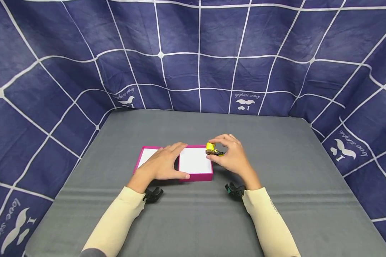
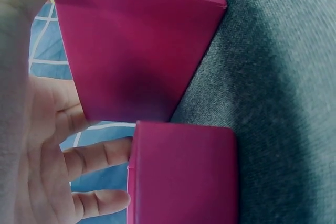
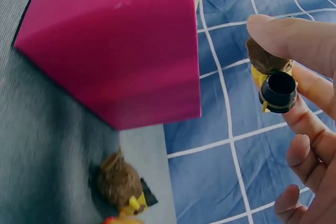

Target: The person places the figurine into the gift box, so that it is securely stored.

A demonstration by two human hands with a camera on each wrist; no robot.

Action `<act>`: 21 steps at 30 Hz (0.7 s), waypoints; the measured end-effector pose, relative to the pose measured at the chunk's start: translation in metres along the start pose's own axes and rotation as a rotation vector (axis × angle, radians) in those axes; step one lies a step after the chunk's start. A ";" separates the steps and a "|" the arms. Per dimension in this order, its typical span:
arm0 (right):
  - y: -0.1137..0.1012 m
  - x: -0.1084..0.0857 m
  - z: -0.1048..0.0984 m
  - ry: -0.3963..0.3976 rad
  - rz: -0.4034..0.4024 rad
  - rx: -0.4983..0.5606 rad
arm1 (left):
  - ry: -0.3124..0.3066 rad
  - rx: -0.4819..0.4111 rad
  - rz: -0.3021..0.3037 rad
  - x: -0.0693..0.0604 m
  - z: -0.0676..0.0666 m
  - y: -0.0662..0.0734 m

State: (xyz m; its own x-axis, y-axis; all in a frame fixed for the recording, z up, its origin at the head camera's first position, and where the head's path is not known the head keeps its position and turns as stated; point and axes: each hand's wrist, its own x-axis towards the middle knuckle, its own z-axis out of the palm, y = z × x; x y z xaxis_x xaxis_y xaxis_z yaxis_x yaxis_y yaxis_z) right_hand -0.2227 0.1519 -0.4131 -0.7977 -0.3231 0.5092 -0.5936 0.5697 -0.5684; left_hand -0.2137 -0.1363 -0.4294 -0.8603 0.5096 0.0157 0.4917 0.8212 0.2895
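Observation:
My right hand [image 1: 229,153] pinches a small yellow figurine [image 1: 210,146] between thumb and fingers, above the right edge of a magenta box [image 1: 196,176] with a white inside. The right wrist view shows the figurine's brown base and a small black cup [image 3: 279,92] on it. My left hand [image 1: 162,164] lies across the box's left side, thumb at the front wall and outstretched fingertips near the back edge. Under that hand is a second magenta box part [image 1: 147,154], also white inside; in the left wrist view fingertips touch its edge [image 2: 184,177].
Another small figurine [image 3: 119,182], brown with yellow and black parts, lies on the grey cloth beside the box, with something red and orange [image 3: 123,220] at the frame edge. A blue curtain with white lines [image 1: 180,71] surrounds the table [image 1: 193,217].

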 end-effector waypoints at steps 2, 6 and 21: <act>-0.002 0.002 0.002 -0.010 -0.001 0.007 | 0.001 -0.004 0.001 0.001 -0.001 0.000; -0.007 0.007 0.007 -0.037 -0.009 0.009 | 0.001 -0.004 -0.004 0.001 0.000 0.000; -0.027 0.030 0.018 -0.003 0.001 0.057 | -0.004 0.000 -0.017 0.000 0.000 0.001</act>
State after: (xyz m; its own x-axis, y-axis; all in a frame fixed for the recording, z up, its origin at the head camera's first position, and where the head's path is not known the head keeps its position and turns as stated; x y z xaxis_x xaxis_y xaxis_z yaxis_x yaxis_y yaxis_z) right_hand -0.2327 0.1131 -0.3936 -0.7988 -0.3247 0.5064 -0.5975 0.5260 -0.6053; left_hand -0.2129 -0.1352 -0.4292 -0.8680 0.4966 0.0068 0.4770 0.8298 0.2895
